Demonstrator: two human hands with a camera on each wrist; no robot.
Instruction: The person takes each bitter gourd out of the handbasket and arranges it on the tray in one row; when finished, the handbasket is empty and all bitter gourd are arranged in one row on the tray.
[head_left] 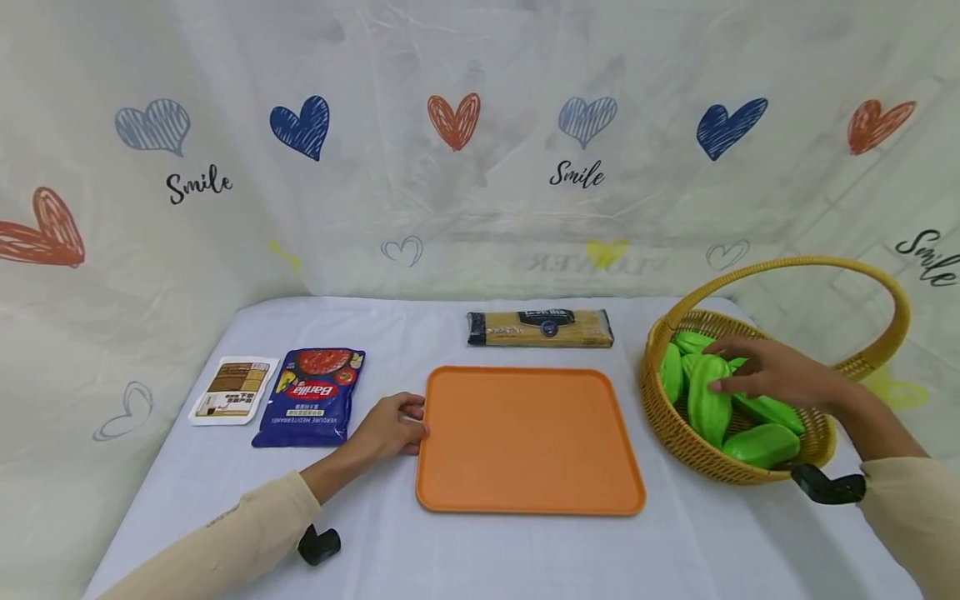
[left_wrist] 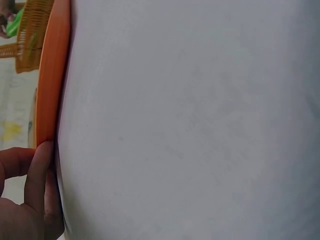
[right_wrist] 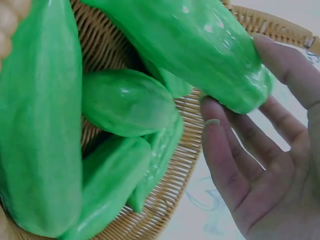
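Note:
My left hand (head_left: 388, 427) is at the left edge of an empty orange tray (head_left: 528, 442). In the left wrist view, its fingers (left_wrist: 39, 170) pinch the tray's rim (left_wrist: 50, 85). On the right, my right hand (head_left: 772, 375) reaches over a wicker basket (head_left: 690, 454) that holds several green vegetables shaped like ridged gourds. It grips one glossy green gourd (right_wrist: 200, 50) near its end, thumb on one side and fingers (right_wrist: 220, 155) on the other. That gourd (head_left: 708, 400) stands tilted among the others in the head view.
A blue Barilla sauce pouch (head_left: 309, 400) and a white packet with a brown label (head_left: 234, 390) lie left of the tray. Behind the tray is a pack of spaghetti (head_left: 540, 328). The basket's tall handle (head_left: 802, 262) arches over its back right side.

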